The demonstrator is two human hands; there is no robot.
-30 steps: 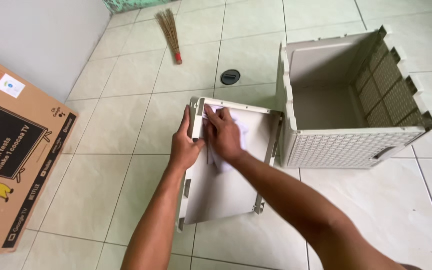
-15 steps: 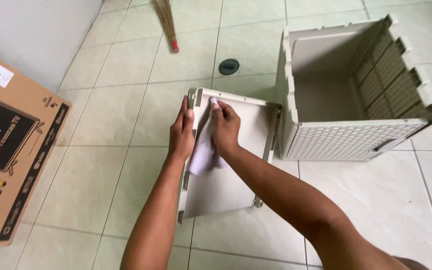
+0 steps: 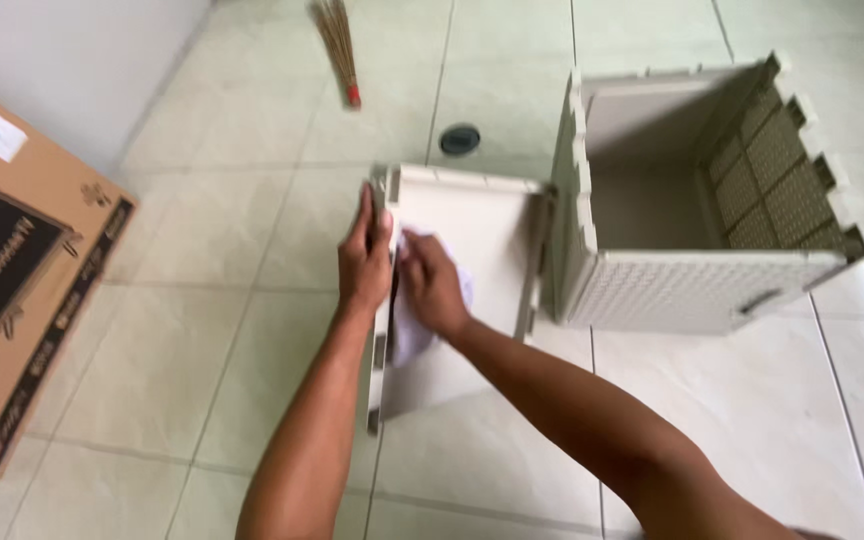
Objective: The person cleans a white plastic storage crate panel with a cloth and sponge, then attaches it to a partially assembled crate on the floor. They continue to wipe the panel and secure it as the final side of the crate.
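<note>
Gripping the left edge of a smooth beige plastic panel lying on the glossy tiled floor, left hand steadies it while right hand presses a crumpled white cloth flat on it.

Both arms are bare all the way up to where the frame cuts off, no sleeves showing. Left hand and right hand have no gloves, rings or watch as far as I can see. Forearms look lean.
</note>
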